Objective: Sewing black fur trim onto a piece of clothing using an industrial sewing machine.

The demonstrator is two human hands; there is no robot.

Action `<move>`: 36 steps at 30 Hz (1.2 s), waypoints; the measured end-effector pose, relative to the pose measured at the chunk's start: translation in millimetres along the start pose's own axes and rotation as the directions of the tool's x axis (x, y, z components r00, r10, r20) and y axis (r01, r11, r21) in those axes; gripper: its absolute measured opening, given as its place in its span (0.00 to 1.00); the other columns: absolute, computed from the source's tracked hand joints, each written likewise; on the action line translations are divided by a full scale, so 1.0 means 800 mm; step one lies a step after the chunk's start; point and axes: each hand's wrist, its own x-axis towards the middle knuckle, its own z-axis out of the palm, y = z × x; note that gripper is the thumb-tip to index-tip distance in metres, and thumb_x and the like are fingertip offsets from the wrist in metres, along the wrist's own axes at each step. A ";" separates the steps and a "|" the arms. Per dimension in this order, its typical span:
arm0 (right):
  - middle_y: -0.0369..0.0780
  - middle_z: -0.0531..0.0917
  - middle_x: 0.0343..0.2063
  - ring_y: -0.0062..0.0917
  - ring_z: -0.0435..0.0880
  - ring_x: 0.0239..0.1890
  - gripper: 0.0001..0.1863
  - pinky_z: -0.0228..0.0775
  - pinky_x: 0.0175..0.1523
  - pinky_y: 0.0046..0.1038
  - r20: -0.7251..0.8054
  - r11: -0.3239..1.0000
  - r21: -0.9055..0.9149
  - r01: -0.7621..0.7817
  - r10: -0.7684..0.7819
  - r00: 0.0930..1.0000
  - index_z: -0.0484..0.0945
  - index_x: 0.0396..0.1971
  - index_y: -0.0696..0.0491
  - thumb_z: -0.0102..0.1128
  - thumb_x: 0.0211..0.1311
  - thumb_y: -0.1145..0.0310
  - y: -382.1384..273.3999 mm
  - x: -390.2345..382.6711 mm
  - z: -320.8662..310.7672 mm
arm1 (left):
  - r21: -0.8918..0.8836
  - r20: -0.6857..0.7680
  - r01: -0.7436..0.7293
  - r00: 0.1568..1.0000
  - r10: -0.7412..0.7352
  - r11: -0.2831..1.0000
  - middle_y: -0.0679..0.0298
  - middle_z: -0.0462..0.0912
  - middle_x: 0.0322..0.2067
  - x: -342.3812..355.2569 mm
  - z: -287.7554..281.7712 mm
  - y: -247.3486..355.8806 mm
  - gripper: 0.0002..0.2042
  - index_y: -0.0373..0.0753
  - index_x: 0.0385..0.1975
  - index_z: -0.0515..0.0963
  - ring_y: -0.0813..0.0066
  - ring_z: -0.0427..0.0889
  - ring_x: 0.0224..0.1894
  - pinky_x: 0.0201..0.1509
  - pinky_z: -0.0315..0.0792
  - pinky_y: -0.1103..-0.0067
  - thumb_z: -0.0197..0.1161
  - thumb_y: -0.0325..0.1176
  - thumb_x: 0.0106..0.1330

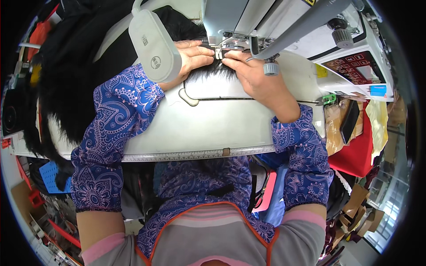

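A piece of black fur fabric point(217, 70) lies under the presser foot point(218, 53) of a sewing machine point(230, 20). My left hand point(191, 57) rests flat on the fur just left of the foot, fingers stretched toward it. From the right, my right hand point(259, 80) comes up close to the foot, its fingertips closed on the fur's edge. The needle is too small to make out. Part of my left hand and wrist is hidden behind a white lamp-like device point(156, 48).
A large heap of black fur point(66, 80) covers the left side. The machine's control panel point(355, 66) stands at the right, with green-handled thread snips point(328, 99) below it. Along the white table's front edge runs a ruler strip point(195, 155). Red cloth point(355, 155) hangs at the right.
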 end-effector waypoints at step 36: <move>0.35 0.82 0.37 0.30 0.82 0.40 0.10 0.74 0.45 0.29 -0.008 0.989 0.092 0.113 -0.112 0.994 0.80 0.34 0.52 0.67 0.49 0.76 -0.017 0.004 -0.004 | -0.165 -0.048 0.023 0.998 -0.031 0.986 0.61 0.78 0.30 -0.004 -0.013 0.019 0.15 0.37 0.32 0.79 0.62 0.82 0.33 0.34 0.78 0.72 0.71 0.23 0.40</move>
